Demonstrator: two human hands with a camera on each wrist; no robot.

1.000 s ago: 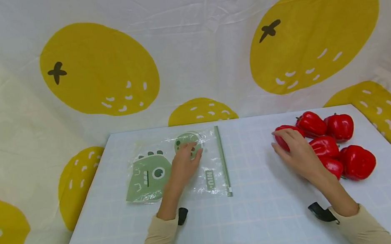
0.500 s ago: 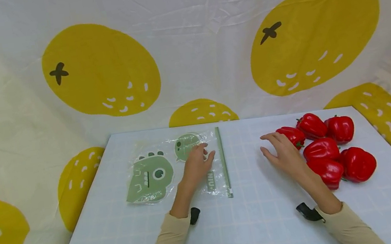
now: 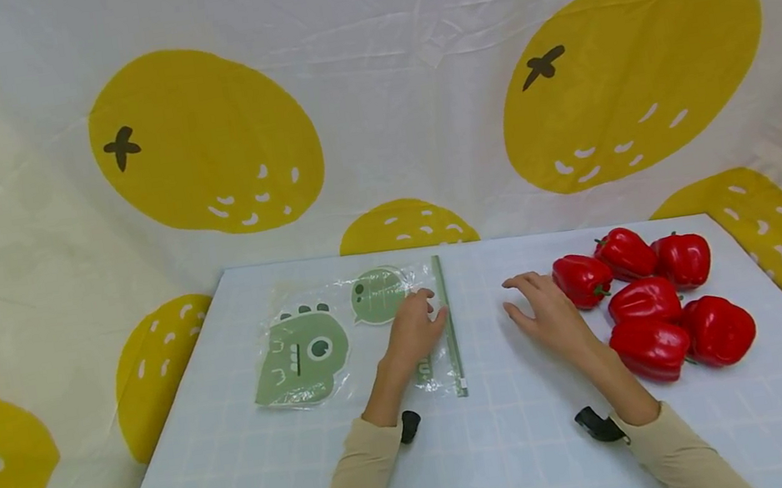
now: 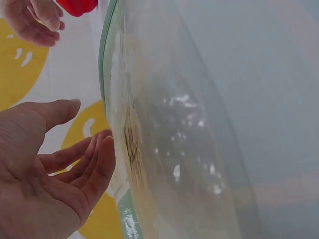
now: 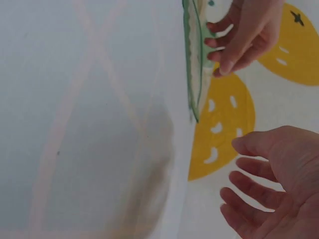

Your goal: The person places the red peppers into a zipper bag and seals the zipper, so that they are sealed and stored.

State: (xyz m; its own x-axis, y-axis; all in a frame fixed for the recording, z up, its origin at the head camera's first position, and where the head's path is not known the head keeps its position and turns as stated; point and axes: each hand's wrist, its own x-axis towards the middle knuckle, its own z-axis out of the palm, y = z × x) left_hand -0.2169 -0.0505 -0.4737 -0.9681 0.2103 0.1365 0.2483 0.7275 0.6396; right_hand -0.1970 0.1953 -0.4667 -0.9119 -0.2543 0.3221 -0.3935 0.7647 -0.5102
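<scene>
A clear zip bag (image 3: 345, 343) printed with green cartoon monsters lies flat on the table, its green zip strip (image 3: 446, 312) along the right side. Over the bag's right part hovers my left hand (image 3: 413, 331), fingers loosely bent with nothing in them; the left wrist view has the same hand (image 4: 60, 169) close to the bag's clear film (image 4: 174, 129). My right hand (image 3: 549, 317) is above the table between the bag and a group of red bell peppers (image 3: 644, 300). Its fingers are spread and hold nothing, as the right wrist view (image 5: 274, 184) confirms.
Several red peppers cluster at the table's right, the closest being one pepper (image 3: 583, 280) just right of my right hand. The white table (image 3: 497, 447) ends at a back edge against a hanging cloth (image 3: 408, 106) printed with yellow fruit.
My left hand has moved right across the bag toward its zip strip. My right hand has drawn left, away from the peppers. Bag and peppers stay in place.
</scene>
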